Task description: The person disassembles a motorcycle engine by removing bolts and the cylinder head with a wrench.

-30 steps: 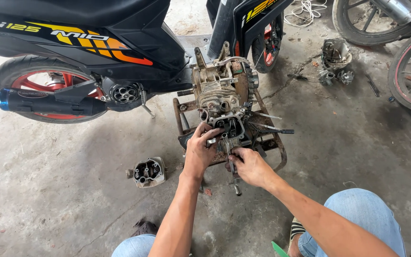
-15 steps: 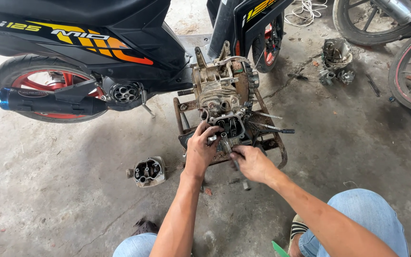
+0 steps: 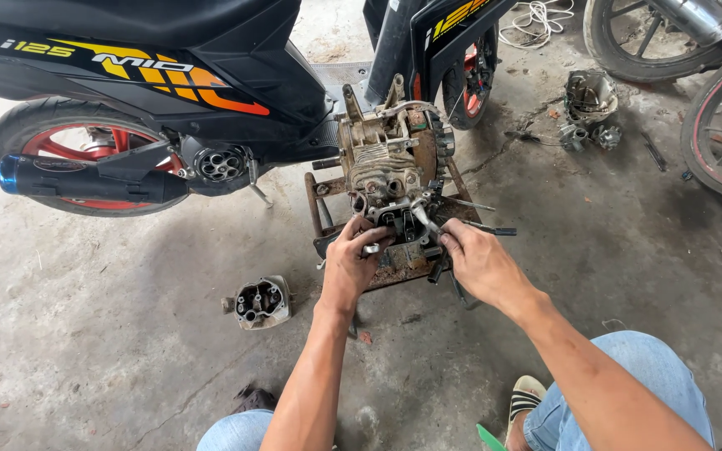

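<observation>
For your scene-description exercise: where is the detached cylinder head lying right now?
In the head view, the cylinder head lies on the concrete floor, beside the left hand, below the scooter.

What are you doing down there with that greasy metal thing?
A person is crouched on the concrete floor, working on a small engine that sits on a rusty metal stand beside a black scooter. The left hand grips the engine's lower end, and the right hand holds a metal tool against it. A loose engine part lies on the floor nearby.
</observation>
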